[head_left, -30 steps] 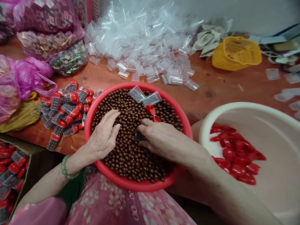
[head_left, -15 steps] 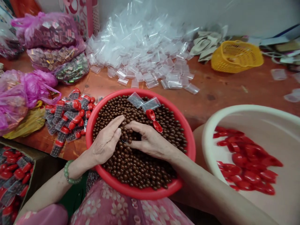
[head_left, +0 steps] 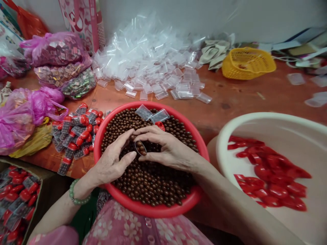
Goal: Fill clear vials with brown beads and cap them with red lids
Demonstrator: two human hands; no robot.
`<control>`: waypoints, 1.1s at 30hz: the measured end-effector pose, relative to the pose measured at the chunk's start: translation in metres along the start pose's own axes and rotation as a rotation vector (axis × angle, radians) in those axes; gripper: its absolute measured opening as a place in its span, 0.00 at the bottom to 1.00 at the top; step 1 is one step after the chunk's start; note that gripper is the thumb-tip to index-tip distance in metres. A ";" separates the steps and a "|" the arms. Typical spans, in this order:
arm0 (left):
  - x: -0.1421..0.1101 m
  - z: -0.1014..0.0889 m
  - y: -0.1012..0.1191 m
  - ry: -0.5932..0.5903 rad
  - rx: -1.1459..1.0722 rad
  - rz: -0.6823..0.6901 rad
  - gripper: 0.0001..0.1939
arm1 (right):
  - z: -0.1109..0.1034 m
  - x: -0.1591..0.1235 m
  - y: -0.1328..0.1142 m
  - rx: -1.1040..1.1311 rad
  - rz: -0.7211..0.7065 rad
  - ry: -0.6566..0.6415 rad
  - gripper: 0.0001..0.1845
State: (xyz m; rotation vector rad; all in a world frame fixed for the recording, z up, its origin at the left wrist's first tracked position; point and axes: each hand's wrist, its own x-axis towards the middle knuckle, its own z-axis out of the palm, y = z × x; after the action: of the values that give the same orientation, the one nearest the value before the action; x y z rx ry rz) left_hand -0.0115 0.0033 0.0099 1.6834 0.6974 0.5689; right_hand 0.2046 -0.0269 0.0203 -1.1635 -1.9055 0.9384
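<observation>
My right hand (head_left: 167, 149) is curved over a red plastic basin of glossy brown beads (head_left: 152, 185), pinching a small clear tube (head_left: 140, 148) with several beads inside. My left hand (head_left: 112, 160) lies beside it, fingers apart, its index fingertip close to the tube. I cannot tell whether that finger touches it. Two empty clear tubes (head_left: 143, 112) rest on the beads near the far rim of the red basin (head_left: 150, 211). A red cap (head_left: 160, 125) is mostly hidden behind my right fingers.
Red-capped tubes (head_left: 75, 134) lie heaped left of the basin, and a cardboard box (head_left: 19, 200) of them sits lower left. A white basin (head_left: 255, 117) holds red caps on the right. Loose clear tubes (head_left: 145, 58), pink bags (head_left: 55, 49) and a yellow basket (head_left: 249, 63) stand farther back.
My hands have drawn closer together, and the tube now shows above the beads with beads inside it. My right hand has covered most of the red cap. The view has shifted slightly.
</observation>
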 end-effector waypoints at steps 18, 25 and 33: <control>0.005 0.005 0.015 -0.083 -0.307 -0.149 0.32 | -0.003 -0.003 -0.006 0.060 0.000 -0.024 0.18; 0.009 0.000 0.015 -0.130 -0.348 -0.224 0.15 | -0.005 -0.001 -0.020 0.103 0.059 -0.107 0.20; 0.007 -0.001 0.015 -0.087 -0.267 -0.185 0.12 | -0.005 0.004 -0.028 0.055 0.015 -0.056 0.14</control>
State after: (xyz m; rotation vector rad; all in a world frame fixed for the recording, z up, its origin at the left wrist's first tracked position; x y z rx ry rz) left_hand -0.0051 0.0069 0.0245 1.3707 0.6743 0.4339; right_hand 0.1959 -0.0314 0.0478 -1.1322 -1.9051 1.0346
